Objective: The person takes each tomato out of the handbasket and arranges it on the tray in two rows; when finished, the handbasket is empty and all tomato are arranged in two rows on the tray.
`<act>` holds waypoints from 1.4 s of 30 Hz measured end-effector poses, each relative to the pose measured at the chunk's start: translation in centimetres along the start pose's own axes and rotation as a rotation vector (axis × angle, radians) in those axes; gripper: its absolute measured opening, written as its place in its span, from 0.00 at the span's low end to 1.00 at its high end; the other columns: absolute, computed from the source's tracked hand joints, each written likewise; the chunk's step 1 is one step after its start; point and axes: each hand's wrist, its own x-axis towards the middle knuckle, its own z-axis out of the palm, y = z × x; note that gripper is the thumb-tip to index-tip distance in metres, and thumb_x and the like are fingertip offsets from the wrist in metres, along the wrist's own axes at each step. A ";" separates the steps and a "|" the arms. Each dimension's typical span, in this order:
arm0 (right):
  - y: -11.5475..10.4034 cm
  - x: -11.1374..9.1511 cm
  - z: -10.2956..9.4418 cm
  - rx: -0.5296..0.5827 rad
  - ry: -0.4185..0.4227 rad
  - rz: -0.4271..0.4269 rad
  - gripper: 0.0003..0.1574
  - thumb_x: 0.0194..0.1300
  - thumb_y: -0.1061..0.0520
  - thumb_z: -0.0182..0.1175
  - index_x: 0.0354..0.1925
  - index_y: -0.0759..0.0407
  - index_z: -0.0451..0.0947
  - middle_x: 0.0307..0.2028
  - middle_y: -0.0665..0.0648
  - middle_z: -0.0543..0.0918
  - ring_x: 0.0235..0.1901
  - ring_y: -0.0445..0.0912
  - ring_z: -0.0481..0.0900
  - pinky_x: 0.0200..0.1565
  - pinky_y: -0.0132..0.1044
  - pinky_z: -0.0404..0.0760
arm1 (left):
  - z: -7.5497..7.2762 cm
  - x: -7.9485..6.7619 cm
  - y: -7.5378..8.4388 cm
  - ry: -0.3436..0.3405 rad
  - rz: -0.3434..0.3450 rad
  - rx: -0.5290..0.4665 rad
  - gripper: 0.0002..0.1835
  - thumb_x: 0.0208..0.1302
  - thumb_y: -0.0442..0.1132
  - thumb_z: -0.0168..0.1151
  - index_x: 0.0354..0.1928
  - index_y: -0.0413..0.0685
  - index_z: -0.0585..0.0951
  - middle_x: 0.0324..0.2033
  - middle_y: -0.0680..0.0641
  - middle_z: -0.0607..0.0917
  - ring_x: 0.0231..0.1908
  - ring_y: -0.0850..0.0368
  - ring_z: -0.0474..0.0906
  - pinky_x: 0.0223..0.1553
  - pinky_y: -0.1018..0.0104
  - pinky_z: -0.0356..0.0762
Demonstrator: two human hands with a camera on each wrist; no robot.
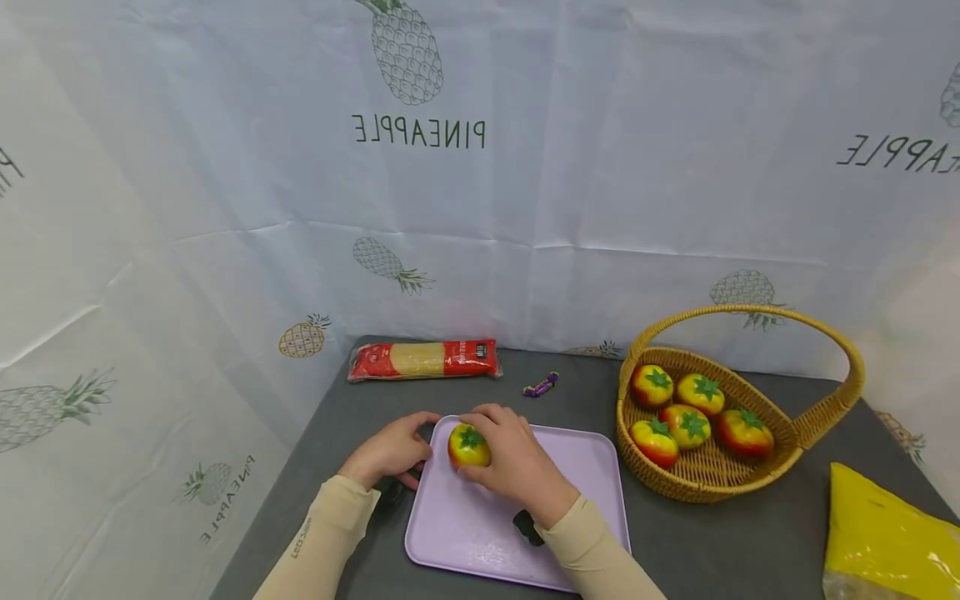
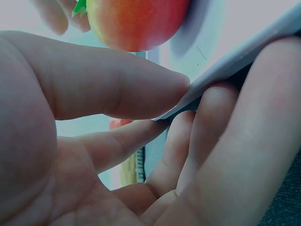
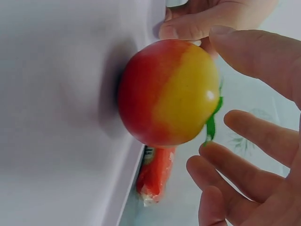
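Your right sleeve, nearest, crosses above the lilac tray; your right hand, fingers apart, arches over the red-and-yellow fruit resting near the tray's far left corner. Your left hand pinches the rim there; any tilt could set the round fruit rolling. Your right hand hides the fruit's right side, leaving contact uncertain; lettering on the farther red packet is too small to read.
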 end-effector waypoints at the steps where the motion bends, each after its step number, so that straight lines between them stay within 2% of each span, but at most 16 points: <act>1: 0.0 -0.1 -0.1 -0.006 0.009 -0.006 0.41 0.57 0.47 0.83 0.67 0.52 0.82 0.61 0.54 0.83 0.58 0.52 0.80 0.58 0.51 0.78 | 0.1 0.0 0.1 -0.001 0.002 -0.001 0.33 0.68 0.31 0.62 0.76 0.50 0.74 0.38 0.41 0.84 0.33 0.49 0.82 0.27 0.56 0.91; 6: 0.2 -0.4 -0.5 -0.034 0.039 -0.024 0.40 0.57 0.46 0.83 0.66 0.52 0.83 0.60 0.54 0.83 0.57 0.52 0.81 0.57 0.51 0.79 | 0.3 0.2 0.4 -0.009 0.012 -0.005 0.33 0.67 0.30 0.61 0.76 0.49 0.74 0.37 0.41 0.83 0.33 0.49 0.82 0.26 0.57 0.90; 15: 0.6 -0.9 -1.2 -0.047 0.050 -0.007 0.42 0.58 0.44 0.83 0.67 0.54 0.82 0.61 0.54 0.83 0.59 0.52 0.81 0.62 0.55 0.81 | 0.8 0.4 1.0 -0.014 0.025 0.008 0.33 0.67 0.31 0.61 0.76 0.49 0.74 0.38 0.41 0.83 0.33 0.49 0.83 0.26 0.57 0.90; 24: 0.8 -1.5 -2.9 -0.008 0.032 0.037 0.42 0.59 0.44 0.82 0.68 0.53 0.82 0.64 0.55 0.82 0.65 0.55 0.80 0.69 0.61 0.78 | 0.8 0.3 0.5 -0.006 0.041 0.002 0.34 0.68 0.30 0.62 0.76 0.48 0.73 0.37 0.40 0.83 0.33 0.48 0.82 0.26 0.55 0.91; 29: 1.3 -3.0 -5.2 0.026 0.050 0.122 0.41 0.61 0.46 0.80 0.70 0.50 0.81 0.68 0.53 0.80 0.67 0.55 0.79 0.69 0.59 0.80 | 0.5 0.3 -0.1 -0.003 0.035 0.011 0.34 0.67 0.30 0.63 0.76 0.48 0.73 0.36 0.40 0.82 0.32 0.48 0.81 0.27 0.55 0.91; 33: 2.3 -4.8 -7.5 -0.013 0.069 0.172 0.41 0.61 0.45 0.81 0.69 0.49 0.81 0.68 0.53 0.81 0.67 0.53 0.80 0.68 0.56 0.83 | 0.0 0.0 -0.4 0.008 0.021 0.017 0.34 0.68 0.31 0.62 0.77 0.48 0.72 0.37 0.41 0.82 0.33 0.48 0.81 0.28 0.55 0.91; 37: 4.4 -7.3 -10.7 -0.085 0.090 0.192 0.41 0.60 0.46 0.81 0.69 0.51 0.81 0.66 0.54 0.82 0.65 0.54 0.82 0.65 0.56 0.85 | 0.0 0.0 -0.3 0.003 0.017 0.036 0.34 0.68 0.31 0.63 0.77 0.48 0.72 0.40 0.40 0.83 0.35 0.48 0.81 0.29 0.55 0.91; 42: 8.0 -10.8 -15.3 -0.193 0.117 0.247 0.41 0.62 0.46 0.79 0.70 0.55 0.80 0.67 0.61 0.82 0.65 0.61 0.81 0.65 0.62 0.84 | 0.0 0.1 -0.1 -0.012 0.004 0.047 0.34 0.69 0.31 0.62 0.77 0.48 0.71 0.41 0.40 0.83 0.36 0.48 0.81 0.30 0.55 0.92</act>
